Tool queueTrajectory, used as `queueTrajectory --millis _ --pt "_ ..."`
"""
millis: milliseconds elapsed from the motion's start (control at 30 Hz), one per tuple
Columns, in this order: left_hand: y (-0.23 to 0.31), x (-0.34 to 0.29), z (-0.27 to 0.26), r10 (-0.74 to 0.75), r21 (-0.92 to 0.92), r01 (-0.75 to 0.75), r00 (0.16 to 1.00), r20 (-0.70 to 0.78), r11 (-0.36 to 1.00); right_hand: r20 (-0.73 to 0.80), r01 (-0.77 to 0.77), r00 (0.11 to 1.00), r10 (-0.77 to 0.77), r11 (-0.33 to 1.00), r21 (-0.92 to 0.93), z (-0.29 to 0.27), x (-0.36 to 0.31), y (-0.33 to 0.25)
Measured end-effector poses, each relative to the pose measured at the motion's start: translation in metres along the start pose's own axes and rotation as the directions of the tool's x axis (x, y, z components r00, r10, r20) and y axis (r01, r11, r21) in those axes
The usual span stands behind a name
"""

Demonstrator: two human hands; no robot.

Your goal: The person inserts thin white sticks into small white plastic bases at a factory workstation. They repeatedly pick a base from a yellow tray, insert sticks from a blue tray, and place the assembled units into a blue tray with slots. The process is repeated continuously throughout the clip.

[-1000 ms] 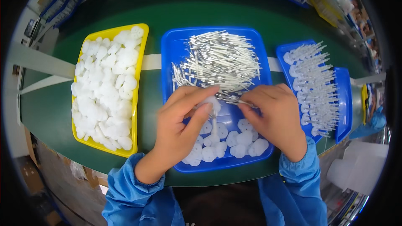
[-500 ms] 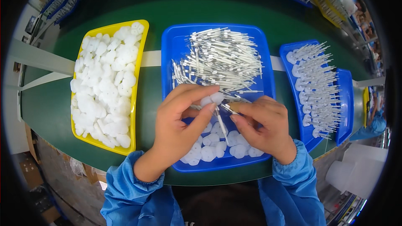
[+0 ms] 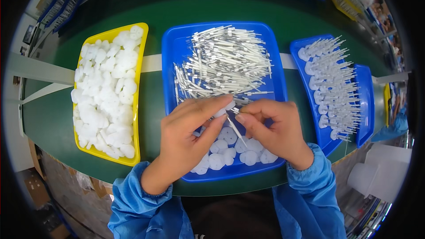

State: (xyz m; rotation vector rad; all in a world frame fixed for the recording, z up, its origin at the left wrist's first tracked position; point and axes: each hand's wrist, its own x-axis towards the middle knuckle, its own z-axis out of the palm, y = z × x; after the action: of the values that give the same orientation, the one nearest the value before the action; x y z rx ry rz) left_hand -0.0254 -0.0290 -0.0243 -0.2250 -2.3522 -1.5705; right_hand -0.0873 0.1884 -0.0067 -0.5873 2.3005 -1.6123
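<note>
My left hand (image 3: 182,132) pinches a translucent white, lobed plastic disc (image 3: 229,106) between thumb and fingers. A thin white rod (image 3: 238,132) slants down from that disc toward me. Close by on the right, my right hand (image 3: 278,126) has thumb and forefinger pressed together on the end of another thin rod at the disc's edge; the exact contact is hidden by the fingers. Both hands are over the middle blue tray (image 3: 168,57). Its far part holds a heap of thin white-and-silver rods (image 3: 230,59), and loose white discs (image 3: 217,160) lie in its near part.
To the left stands a yellow tray (image 3: 137,128) heaped with white discs (image 3: 106,88). At right, a blue tray (image 3: 298,44) carries rows of discs fitted with rods (image 3: 334,88), overlapping another blue tray (image 3: 366,106). More filled trays line the far edge of the green table (image 3: 177,0).
The view has shifted slightly, so the trays sit a little further left. My left fingers have closed further over the disc, and my right fingertips have drawn nearer to it.
</note>
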Motion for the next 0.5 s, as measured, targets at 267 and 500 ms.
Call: queueTrajectory --millis 267,500 --pt "0.0018 0.0006 0.0 0.152 0.191 -0.157 0.987 0.044 0.969 -0.012 0.383 0.892 -0.453 0.769 -0.512 0.0025 0.0002 0.0001" --pt "0.0048 -0.0034 0.0025 0.115 0.192 -0.126 0.991 0.064 0.973 0.066 0.431 0.886 -0.459 0.763 -0.482 -0.0036 0.0039 0.0032"
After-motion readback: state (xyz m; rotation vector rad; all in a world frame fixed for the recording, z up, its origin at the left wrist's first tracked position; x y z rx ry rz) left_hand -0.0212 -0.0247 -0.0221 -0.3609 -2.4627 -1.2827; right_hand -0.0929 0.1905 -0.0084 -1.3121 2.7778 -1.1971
